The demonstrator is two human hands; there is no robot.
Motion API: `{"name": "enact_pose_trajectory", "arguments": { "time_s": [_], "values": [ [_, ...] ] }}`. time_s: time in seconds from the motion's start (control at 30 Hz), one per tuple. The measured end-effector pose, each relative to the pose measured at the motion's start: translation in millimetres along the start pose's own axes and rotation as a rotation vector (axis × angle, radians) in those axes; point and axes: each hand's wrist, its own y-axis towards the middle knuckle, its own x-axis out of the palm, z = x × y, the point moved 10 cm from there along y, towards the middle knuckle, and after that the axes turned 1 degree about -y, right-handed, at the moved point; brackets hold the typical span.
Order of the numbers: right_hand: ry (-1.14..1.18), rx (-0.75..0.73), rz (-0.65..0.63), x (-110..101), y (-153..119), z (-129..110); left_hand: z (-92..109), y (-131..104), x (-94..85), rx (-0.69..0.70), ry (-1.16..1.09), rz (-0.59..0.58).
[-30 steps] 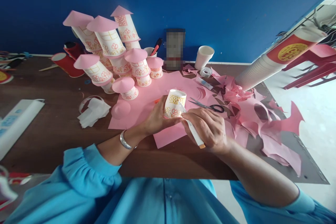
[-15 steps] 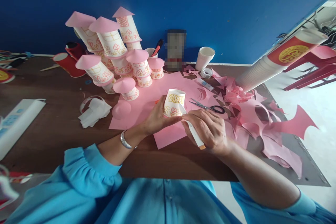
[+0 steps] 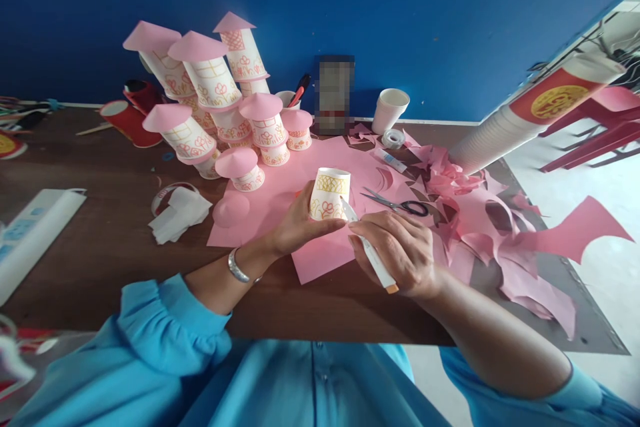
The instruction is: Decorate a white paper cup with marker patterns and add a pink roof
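Observation:
My left hand (image 3: 296, 225) is wrapped round a small white paper cup (image 3: 329, 197) with yellow and red drawings on it. In my right hand (image 3: 397, 250) is a white tube-like tool (image 3: 377, 263) with an orange end. Its narrow tip points at the lower right side of the cup; whether it touches cannot be told. Beneath the cup lies a sheet of pink paper (image 3: 320, 265). Just right of the cup, black-handled scissors (image 3: 395, 203) rest on the paper.
Cup towers (image 3: 213, 83) with pink cone roofs stand at the back left. Pink scraps (image 3: 510, 247) spread over the right side, below a long stack of cups (image 3: 505, 127). A clear tape roll (image 3: 393, 139) lies before a white cup (image 3: 392, 111).
My right hand and its tool have shifted slightly right and down. The cup in my left hand has moved a little left. A pink scrap at the right edge extends farther right.

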Motion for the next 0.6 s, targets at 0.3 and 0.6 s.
{"name": "enact_pose_trajectory", "arguments": {
  "time_s": [0.3,0.6],
  "values": [
    [-0.036,0.024,0.018,0.1,0.8,3.8,-1.6,-0.8,4.7,-0.042,-0.070,-0.054],
    [-0.019,0.024,-0.001,2.8,-1.4,4.7,5.1,0.0,9.6,0.030,-0.052,-0.089]
  ]
}}
